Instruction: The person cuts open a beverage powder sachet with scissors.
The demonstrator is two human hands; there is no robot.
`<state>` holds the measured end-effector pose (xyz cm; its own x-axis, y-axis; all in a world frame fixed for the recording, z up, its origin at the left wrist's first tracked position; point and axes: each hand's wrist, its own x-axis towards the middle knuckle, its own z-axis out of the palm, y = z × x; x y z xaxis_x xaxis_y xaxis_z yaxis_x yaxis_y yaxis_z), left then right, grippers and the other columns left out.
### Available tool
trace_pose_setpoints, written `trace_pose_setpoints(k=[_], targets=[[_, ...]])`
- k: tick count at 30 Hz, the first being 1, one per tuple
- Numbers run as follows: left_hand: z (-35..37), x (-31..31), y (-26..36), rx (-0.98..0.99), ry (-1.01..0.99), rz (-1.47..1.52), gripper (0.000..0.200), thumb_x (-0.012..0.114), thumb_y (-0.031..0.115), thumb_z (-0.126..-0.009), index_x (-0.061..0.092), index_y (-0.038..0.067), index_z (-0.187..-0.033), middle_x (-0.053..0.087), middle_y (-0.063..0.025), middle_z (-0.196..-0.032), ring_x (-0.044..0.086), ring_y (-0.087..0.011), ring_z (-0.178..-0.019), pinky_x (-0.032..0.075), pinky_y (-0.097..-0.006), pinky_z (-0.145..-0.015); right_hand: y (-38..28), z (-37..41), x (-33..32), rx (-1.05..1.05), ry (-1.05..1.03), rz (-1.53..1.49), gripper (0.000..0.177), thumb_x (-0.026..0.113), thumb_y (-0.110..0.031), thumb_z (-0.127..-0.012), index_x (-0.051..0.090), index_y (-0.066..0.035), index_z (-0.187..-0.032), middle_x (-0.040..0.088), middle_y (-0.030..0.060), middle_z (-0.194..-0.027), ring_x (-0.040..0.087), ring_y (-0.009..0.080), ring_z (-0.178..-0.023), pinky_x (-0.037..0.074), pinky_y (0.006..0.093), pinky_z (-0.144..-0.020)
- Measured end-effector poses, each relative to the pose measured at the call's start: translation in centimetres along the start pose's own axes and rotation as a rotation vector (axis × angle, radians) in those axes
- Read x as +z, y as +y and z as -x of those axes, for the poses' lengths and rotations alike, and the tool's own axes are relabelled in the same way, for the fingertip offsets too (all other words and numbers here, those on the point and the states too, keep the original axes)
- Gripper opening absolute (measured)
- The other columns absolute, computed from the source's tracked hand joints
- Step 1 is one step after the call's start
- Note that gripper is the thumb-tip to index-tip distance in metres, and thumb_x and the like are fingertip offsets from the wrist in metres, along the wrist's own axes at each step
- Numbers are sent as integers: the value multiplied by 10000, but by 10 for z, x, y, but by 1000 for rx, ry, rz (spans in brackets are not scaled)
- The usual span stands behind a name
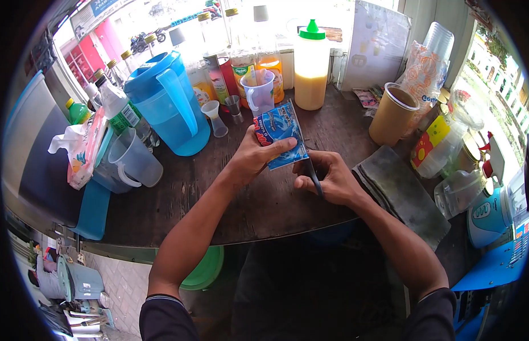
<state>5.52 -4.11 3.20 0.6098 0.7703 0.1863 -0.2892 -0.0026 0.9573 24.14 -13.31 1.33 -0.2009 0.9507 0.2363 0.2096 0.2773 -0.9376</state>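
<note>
My left hand (248, 157) grips a blue sachet (279, 128) with red and white print, thumb pressed flat across its front. The sachet is held up over the dark wooden table (242, 207). In my right hand (335, 181) is a pair of scissors, with a dark handle (316, 181) showing by the fingers. Its blades are at the right edge of the sachet and mostly hidden from view. Just beyond the sachet stand a clear measuring cup (260, 94), a small metal jigger (234, 108) and a small clear plastic cup (218, 122).
To the left are a blue pitcher (170, 108), a clear plastic jug (136, 159) and a tissue pack (87, 153). A squeeze bottle (310, 79) with a green cap stands at the back. On the right lie a folded grey cloth (398, 190), a brown tumbler (391, 119) and several jars.
</note>
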Motion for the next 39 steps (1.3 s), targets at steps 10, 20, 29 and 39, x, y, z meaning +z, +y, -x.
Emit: trace_pose_setpoints(k=[10, 20, 29, 39], targets=[[0, -2, 3, -66, 1, -32, 533, 817, 139, -790, 511, 8, -1206, 643, -81, -1025, 673, -173, -929, 577, -323, -831, 4, 0, 1, 0, 10, -42, 410, 857, -373, -746, 670, -21, -842, 634, -11, -721, 541, 52, -675, 420, 241, -604], [1, -1, 3, -60, 18, -54, 530, 820, 147, -789, 515, 16, -1203, 642, -81, -1028, 673, -169, -927, 577, -321, -825, -5, 1, 0, 21, 8, -74, 363, 868, -302, -746, 672, -14, -848, 637, -19, -739, 548, 47, -712, 443, 247, -655], [1, 0, 2, -80, -8, -63, 551, 818, 152, -793, 495, 20, -1219, 639, -84, -1033, 672, -171, -929, 575, -325, -831, -1, 0, 2, 12, 42, -82, 387, 868, -322, -745, 676, -8, -866, 635, -13, -766, 542, 50, -732, 441, 245, -659], [2, 2, 6, -86, -9, -64, 590, 825, 163, -787, 476, 24, -1242, 631, -86, -1048, 665, -176, -954, 573, -329, -841, -3, 0, 2, -6, 49, -67, 400, 869, -327, -744, 681, -3, -883, 627, -7, -757, 541, 54, -735, 443, 250, -668]])
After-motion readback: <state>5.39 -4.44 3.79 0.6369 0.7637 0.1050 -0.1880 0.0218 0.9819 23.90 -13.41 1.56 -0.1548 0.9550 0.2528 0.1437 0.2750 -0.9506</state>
